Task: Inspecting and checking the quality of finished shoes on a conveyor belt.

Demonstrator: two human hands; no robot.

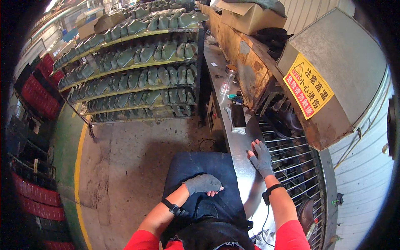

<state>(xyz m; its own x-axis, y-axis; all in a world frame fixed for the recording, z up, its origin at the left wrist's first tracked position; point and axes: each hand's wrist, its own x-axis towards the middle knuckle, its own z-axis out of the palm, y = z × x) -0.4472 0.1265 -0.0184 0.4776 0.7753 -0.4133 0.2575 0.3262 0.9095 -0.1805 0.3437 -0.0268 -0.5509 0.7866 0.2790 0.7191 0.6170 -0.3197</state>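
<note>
My left hand (203,184), in a grey fingerless glove, rests above the dark cloth (183,166) over my lap. Its fingers curl inward and nothing shows in them. My right hand (261,159), gloved the same way, lies with fingers stretched out on the shiny metal bench (246,166), beside a rack of metal bars (287,152). Ahead of it, a dark phone-like slab (238,116) lies on a white cloth. A dark shoe (278,125) sits on the bars near the hood, and a brown shoe (307,216) lies lower down, close to my right forearm.
A sloped metal hood (337,54) with a yellow warning label overhangs the bars at right. A clear jar (228,80) with an orange-brown lid stands farther along the bench. Ahead is a shelf rack (141,64) full of grey-green shoe-shaped forms. Red crates (39,202) line the left.
</note>
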